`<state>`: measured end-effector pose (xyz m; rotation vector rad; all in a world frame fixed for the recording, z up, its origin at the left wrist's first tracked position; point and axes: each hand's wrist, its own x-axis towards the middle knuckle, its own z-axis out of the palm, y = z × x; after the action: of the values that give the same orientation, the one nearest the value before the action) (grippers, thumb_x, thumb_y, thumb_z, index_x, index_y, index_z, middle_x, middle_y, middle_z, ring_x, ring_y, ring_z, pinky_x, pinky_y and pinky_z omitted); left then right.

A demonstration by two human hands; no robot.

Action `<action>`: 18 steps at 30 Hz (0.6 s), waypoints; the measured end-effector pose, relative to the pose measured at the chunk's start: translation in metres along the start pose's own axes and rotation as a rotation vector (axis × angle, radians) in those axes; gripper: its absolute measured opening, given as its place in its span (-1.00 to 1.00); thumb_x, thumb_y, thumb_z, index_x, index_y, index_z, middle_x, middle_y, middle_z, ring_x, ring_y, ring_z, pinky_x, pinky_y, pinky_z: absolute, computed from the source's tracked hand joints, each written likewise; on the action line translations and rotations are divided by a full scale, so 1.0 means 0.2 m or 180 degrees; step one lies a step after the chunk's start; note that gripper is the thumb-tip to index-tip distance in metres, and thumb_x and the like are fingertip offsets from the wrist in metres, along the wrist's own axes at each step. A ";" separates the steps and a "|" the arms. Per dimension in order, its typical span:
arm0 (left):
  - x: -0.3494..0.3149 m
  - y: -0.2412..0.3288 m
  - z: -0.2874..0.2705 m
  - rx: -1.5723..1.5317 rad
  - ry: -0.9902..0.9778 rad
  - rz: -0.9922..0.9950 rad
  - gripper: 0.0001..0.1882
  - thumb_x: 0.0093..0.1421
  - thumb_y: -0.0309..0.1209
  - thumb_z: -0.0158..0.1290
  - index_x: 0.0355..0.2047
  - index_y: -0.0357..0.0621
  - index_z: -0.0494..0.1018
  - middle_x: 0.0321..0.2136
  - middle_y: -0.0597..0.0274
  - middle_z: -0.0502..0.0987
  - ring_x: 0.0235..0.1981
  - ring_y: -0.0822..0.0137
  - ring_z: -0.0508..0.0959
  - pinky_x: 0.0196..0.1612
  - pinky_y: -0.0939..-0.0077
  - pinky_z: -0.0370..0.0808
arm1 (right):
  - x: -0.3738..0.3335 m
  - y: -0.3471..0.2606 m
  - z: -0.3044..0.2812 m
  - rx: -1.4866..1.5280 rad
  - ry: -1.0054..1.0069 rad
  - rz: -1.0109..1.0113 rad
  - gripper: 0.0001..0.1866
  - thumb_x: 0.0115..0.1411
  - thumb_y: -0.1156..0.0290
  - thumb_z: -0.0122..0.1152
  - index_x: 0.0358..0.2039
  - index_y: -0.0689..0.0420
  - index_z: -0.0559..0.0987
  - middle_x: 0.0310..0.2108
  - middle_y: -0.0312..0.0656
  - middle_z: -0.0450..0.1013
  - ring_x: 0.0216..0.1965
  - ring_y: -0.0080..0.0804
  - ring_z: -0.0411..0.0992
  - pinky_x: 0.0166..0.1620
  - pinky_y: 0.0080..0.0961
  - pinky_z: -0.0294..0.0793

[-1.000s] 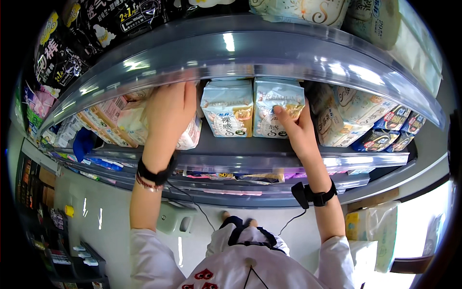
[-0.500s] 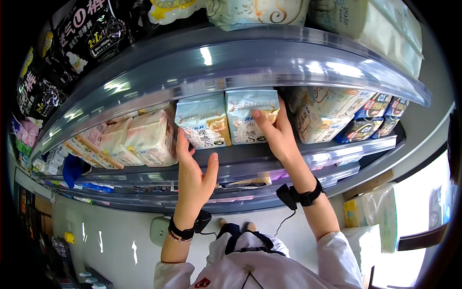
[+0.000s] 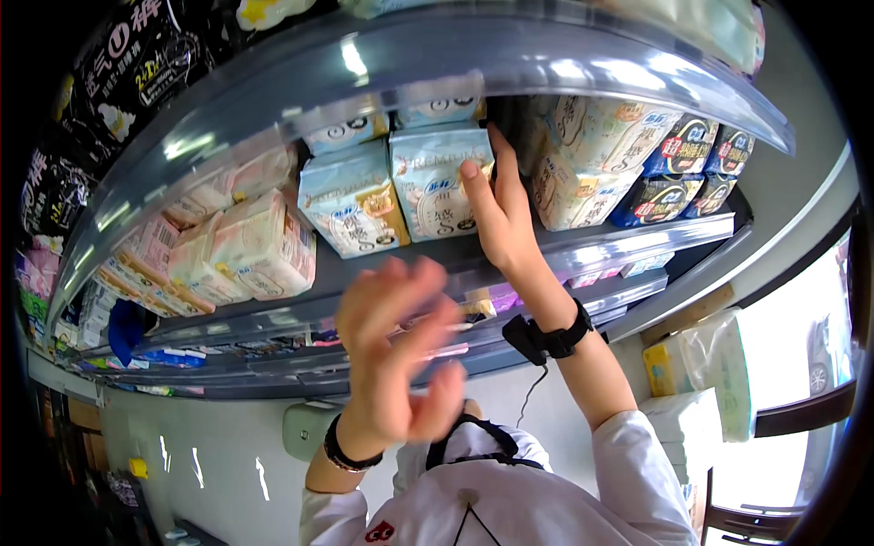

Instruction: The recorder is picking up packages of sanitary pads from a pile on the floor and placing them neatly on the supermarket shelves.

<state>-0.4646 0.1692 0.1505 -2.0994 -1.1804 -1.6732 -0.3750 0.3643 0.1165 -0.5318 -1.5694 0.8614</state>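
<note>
Two pale blue sanitary pad packs stand side by side on the shelf, the left pack (image 3: 355, 205) and the right pack (image 3: 442, 187). My right hand (image 3: 503, 218) is closed on the right pack's edge, its thumb on the front and its fingers along the right side, partly hidden. Below the packs, in front of the shelf edge, my left hand (image 3: 396, 350) is blurred by motion. Its fingers are loosely bent and apart, and it holds nothing. Behind the front pair, the tops of more blue packs (image 3: 346, 127) show under the shelf above.
Pink-white packs (image 3: 264, 246) stand to the left. White patterned packs (image 3: 583, 187) and dark blue packs (image 3: 660, 200) are stacked to the right. A clear-fronted upper shelf (image 3: 437, 59) overhangs them. A green-grey box (image 3: 308, 429) sits on the floor.
My left hand has left the left pack and drawn back towards me. The rear blue packs now show behind the front pair. My right hand remains on the right pack.
</note>
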 end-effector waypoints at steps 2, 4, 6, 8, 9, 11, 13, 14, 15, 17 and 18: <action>0.09 0.31 -0.02 -0.0883 0.0120 -0.0129 -0.74 0.15 -0.47 0.10 -0.12 -0.07 0.46 -0.13 0.07 0.47 0.00 0.12 0.45 0.11 0.17 0.34 | 0.01 -0.03 0.02 0.0101 -0.0009 -0.0037 -0.23 0.32 0.08 0.10 0.27 0.46 0.14 0.08 0.26 0.36 0.13 -0.07 0.37 0.19 -0.33 0.28; 0.13 0.54 0.01 -0.2003 0.0451 -0.0603 -0.73 0.09 -0.54 0.10 -0.19 0.01 0.39 -0.25 0.24 0.43 -0.11 0.20 0.46 -0.02 0.22 0.44 | 0.02 -0.03 -0.03 0.0088 0.0055 0.0024 -0.24 0.32 0.07 0.11 0.26 0.44 0.17 0.01 0.21 0.43 0.05 -0.15 0.42 0.13 -0.37 0.34; 0.18 0.58 0.02 -0.2861 0.0580 -0.0333 -0.77 0.11 -0.54 0.10 -0.24 0.03 0.38 -0.28 0.28 0.43 -0.14 0.23 0.46 -0.05 0.26 0.43 | 0.03 -0.06 0.00 0.0010 0.0027 0.0209 -0.25 0.32 0.06 0.12 0.25 0.44 0.18 0.02 0.20 0.43 0.06 -0.17 0.41 0.14 -0.37 0.33; 0.22 0.59 0.03 -0.3395 0.0687 -0.0172 -0.80 0.12 -0.53 0.10 -0.30 0.04 0.37 -0.30 0.32 0.42 -0.17 0.26 0.45 -0.07 0.29 0.42 | 0.02 -0.05 0.01 -0.0007 0.0039 0.0270 -0.25 0.31 0.06 0.12 0.25 0.43 0.19 0.03 0.20 0.42 0.07 -0.17 0.41 0.14 -0.37 0.33; 0.22 0.59 0.03 -0.3544 0.0726 -0.0138 -0.81 0.12 -0.53 0.10 -0.33 0.05 0.36 -0.31 0.34 0.42 -0.18 0.27 0.45 -0.09 0.31 0.42 | 0.01 -0.04 0.02 -0.0069 0.0076 0.0288 -0.26 0.32 0.06 0.11 0.24 0.42 0.20 0.00 0.17 0.44 0.03 -0.21 0.42 0.11 -0.39 0.35; 0.22 0.59 0.00 -0.3729 0.0765 -0.0090 -0.82 0.14 -0.53 0.10 -0.38 0.07 0.35 -0.33 0.38 0.41 -0.21 0.30 0.44 -0.11 0.35 0.41 | 0.01 -0.03 0.03 -0.0152 0.0117 0.0274 -0.28 0.32 0.06 0.11 0.24 0.41 0.22 -0.03 0.14 0.46 0.00 -0.25 0.44 0.08 -0.41 0.37; 0.23 0.59 -0.04 -0.3876 0.0813 -0.0037 -0.81 0.15 -0.52 0.11 -0.44 0.08 0.33 -0.36 0.42 0.40 -0.24 0.33 0.44 -0.14 0.39 0.40 | 0.00 -0.04 0.04 -0.0020 0.0119 0.0137 -0.31 0.33 0.05 0.10 0.22 0.38 0.25 -0.12 0.05 0.50 -0.10 -0.35 0.46 -0.01 -0.47 0.40; 0.23 0.58 -0.07 -0.3938 0.0839 -0.0029 -0.80 0.15 -0.52 0.11 -0.46 0.09 0.33 -0.37 0.44 0.40 -0.25 0.35 0.44 -0.15 0.41 0.40 | 0.00 -0.04 0.04 -0.0072 0.0115 0.0178 -0.32 0.33 0.04 0.09 0.21 0.37 0.26 -0.15 0.01 0.50 -0.14 -0.39 0.45 -0.04 -0.49 0.41; 0.24 0.57 -0.10 -0.3999 0.0865 0.0010 -0.79 0.16 -0.52 0.11 -0.49 0.10 0.32 -0.38 0.46 0.40 -0.26 0.36 0.43 -0.16 0.43 0.39 | 0.00 -0.05 0.03 -0.0123 0.0110 0.0216 -0.33 0.34 0.04 0.09 0.20 0.36 0.27 -0.18 -0.02 0.51 -0.18 -0.43 0.45 -0.07 -0.51 0.41; 0.25 0.56 -0.15 -0.4070 0.0922 0.0040 -0.75 0.17 -0.51 0.11 -0.54 0.12 0.31 -0.40 0.50 0.39 -0.29 0.39 0.43 -0.19 0.47 0.39 | 0.01 -0.05 0.03 -0.0311 0.0194 0.0041 -0.33 0.35 0.02 0.05 0.21 0.36 0.27 -0.18 -0.05 0.51 -0.19 -0.43 0.45 -0.08 -0.51 0.42; 0.25 0.55 -0.17 -0.4090 0.0956 0.0048 -0.73 0.18 -0.51 0.11 -0.57 0.12 0.30 -0.41 0.52 0.39 -0.31 0.41 0.43 -0.20 0.49 0.38 | 0.00 -0.06 0.02 -0.0301 0.0222 0.0040 -0.33 0.36 0.02 0.04 0.21 0.35 0.27 -0.19 -0.05 0.51 -0.20 -0.43 0.45 -0.09 -0.51 0.42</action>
<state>-0.4127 0.0985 0.2400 -2.1238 0.1622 -3.0436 -0.3778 0.3559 0.1264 -0.6337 -1.5501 0.7730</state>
